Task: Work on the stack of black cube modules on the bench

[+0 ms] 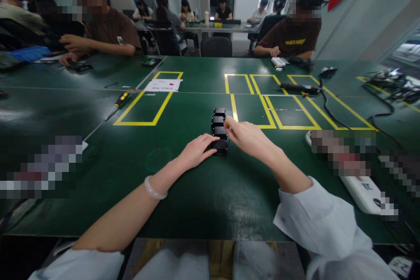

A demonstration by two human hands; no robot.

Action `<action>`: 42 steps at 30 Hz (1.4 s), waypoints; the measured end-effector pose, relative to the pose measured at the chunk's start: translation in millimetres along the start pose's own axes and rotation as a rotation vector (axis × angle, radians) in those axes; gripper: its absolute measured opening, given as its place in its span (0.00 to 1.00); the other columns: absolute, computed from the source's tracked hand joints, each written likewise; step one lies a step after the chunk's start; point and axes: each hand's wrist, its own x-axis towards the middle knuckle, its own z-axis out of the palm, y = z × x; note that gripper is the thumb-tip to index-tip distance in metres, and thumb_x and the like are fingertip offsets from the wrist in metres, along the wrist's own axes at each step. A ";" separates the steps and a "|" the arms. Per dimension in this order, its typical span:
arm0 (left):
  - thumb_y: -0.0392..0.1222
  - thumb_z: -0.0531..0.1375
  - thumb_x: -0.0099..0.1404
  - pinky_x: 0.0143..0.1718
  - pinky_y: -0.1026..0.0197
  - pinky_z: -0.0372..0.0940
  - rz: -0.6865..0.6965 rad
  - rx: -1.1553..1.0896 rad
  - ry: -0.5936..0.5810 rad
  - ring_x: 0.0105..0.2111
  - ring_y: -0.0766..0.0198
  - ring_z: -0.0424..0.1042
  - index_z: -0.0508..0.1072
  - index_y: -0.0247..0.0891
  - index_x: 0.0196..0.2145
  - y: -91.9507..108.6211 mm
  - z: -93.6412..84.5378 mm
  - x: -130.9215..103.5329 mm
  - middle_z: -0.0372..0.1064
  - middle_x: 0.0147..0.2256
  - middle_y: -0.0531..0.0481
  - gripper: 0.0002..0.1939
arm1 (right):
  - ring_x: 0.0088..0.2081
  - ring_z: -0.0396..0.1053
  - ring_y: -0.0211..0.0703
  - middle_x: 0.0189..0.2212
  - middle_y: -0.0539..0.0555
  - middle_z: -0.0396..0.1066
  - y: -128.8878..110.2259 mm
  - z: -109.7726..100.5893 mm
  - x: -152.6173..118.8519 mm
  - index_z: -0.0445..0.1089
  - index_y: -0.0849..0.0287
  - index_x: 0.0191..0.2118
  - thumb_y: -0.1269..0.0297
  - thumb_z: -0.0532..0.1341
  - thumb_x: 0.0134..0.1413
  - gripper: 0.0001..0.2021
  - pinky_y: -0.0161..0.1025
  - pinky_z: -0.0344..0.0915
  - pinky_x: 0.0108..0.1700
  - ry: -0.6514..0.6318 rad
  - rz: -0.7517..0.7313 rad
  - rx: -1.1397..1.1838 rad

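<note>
Several small black blocks (219,131) stand in a row on the green table (193,197), running away from me at the middle. My left hand (199,151) rests its fingers on the nearest block from the left, thumb and fingers slightly apart around its edge. At the right side of the row, my right hand (243,133) has its fingers pinched together beside the farther blocks. Whatever is between those fingertips is too small to make out.
A yellow-black screwdriver (121,99) and a paper sheet (163,85) lie left. A black corded tool (300,89) lies right, over yellow tape outlines. Power strips (364,188) flank both sides. Two people sit across the table.
</note>
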 end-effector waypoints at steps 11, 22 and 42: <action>0.47 0.52 0.69 0.49 0.53 0.64 -0.005 0.005 0.001 0.47 0.56 0.66 0.61 0.42 0.56 0.6 -0.3 0.4 0.63 0.48 0.45 0.19 | 0.28 0.66 0.40 0.30 0.54 0.72 -1.9 -2.5 0.4 0.62 0.56 0.43 0.58 0.44 0.65 0.13 0.34 0.44 0.26 -0.055 0.043 -0.055; 0.47 0.52 0.69 0.50 0.53 0.63 -0.001 -0.010 0.006 0.48 0.56 0.65 0.62 0.42 0.55 1.7 -1.0 0.7 0.63 0.48 0.46 0.19 | 0.28 0.66 0.39 0.31 0.54 0.72 -3.1 -5.3 -1.8 0.61 0.57 0.44 0.60 0.44 0.65 0.13 0.35 0.44 0.27 -0.053 0.037 -0.036; 0.48 0.51 0.69 0.49 0.53 0.63 -0.007 -0.018 0.009 0.48 0.56 0.66 0.62 0.43 0.55 0.8 -1.1 0.5 0.63 0.48 0.46 0.19 | 0.28 0.66 0.40 0.30 0.54 0.72 -0.9 -1.7 -0.1 0.61 0.57 0.45 0.59 0.44 0.65 0.13 0.35 0.45 0.27 -0.071 0.042 -0.052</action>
